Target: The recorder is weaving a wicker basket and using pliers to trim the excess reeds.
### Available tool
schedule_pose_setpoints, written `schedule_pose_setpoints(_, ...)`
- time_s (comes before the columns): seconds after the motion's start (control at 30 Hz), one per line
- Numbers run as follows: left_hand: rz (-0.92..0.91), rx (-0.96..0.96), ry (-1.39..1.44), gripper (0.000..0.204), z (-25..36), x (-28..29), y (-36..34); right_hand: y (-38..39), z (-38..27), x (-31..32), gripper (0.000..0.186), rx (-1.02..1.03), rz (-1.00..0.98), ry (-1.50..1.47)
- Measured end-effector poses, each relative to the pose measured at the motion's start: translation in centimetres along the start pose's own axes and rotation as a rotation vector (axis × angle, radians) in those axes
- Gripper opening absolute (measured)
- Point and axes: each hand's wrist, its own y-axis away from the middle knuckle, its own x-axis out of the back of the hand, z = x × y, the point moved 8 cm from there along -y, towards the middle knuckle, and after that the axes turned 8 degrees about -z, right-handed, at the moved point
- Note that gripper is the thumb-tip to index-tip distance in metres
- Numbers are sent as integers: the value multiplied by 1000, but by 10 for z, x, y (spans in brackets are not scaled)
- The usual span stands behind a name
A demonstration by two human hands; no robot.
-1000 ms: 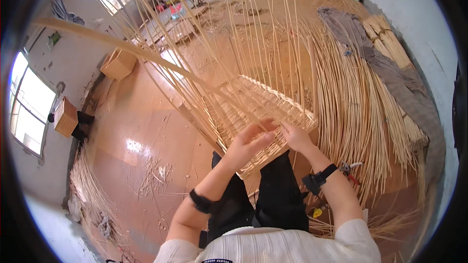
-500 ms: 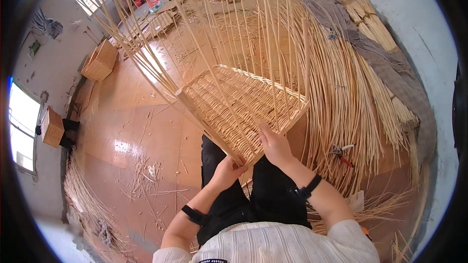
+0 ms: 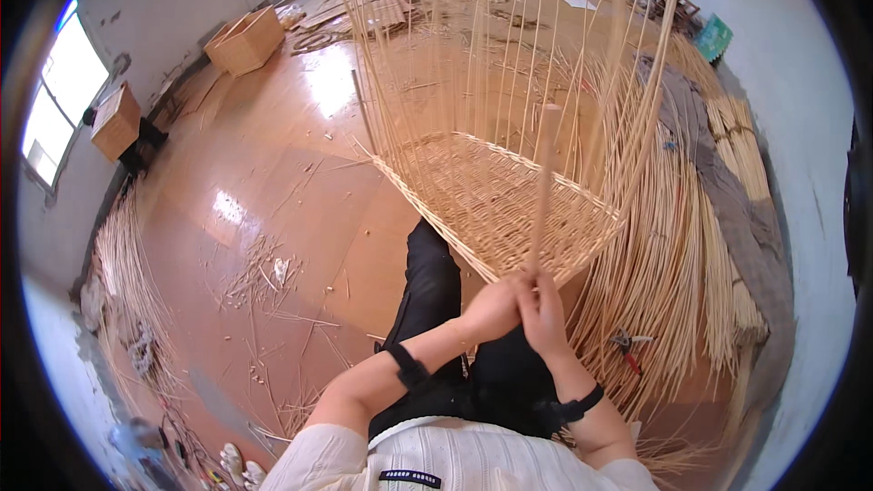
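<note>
The left hand [image 3: 492,309] and right hand [image 3: 545,314] are pressed together at the woven base's [image 3: 505,209] near corner, by a thick stick's [image 3: 545,191] foot; what is pinched is hidden and cannot be told. Upright rods [image 3: 649,118] are cut off above. A distant person [image 3: 148,138] is partly hidden by a box [image 3: 117,121].

The person wears a cream-white knit top [image 3: 491,456] with ribbed lines running down it and a slightly wavy edge over the trousers. Its sleeves [image 3: 314,456] are of the same pale knit and stop near the elbows. A small dark strip [image 3: 409,478] with a row of pale marks shows low on the front. Each forearm carries a black strap, the left one [image 3: 409,367] and the right one [image 3: 580,405] both bearing a small dark block. The trousers [image 3: 435,280] are black and loosely creased
</note>
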Motion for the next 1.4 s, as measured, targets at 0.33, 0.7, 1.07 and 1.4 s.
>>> schedule_pose_setpoints(0.33, 49, 107, 76, 19, -48, -8, 51, -36, 159, 54, 27, -475, 74, -301)
schedule_pose_setpoints(0.7, 337, 389, 203, 34, -114, 82, -19, -52, 251, 16, 31, -519, -135, -77)
schedule_pose_setpoints(1.07, 387, 538, 320, 62, -156, 117, -76, -53, 261, 4, 37, -520, -27, -4)
schedule_pose_setpoints(1.4, 254, 572, 313, 60, -93, 170, -97, -48, 251, 15, 31, -519, -64, -81)
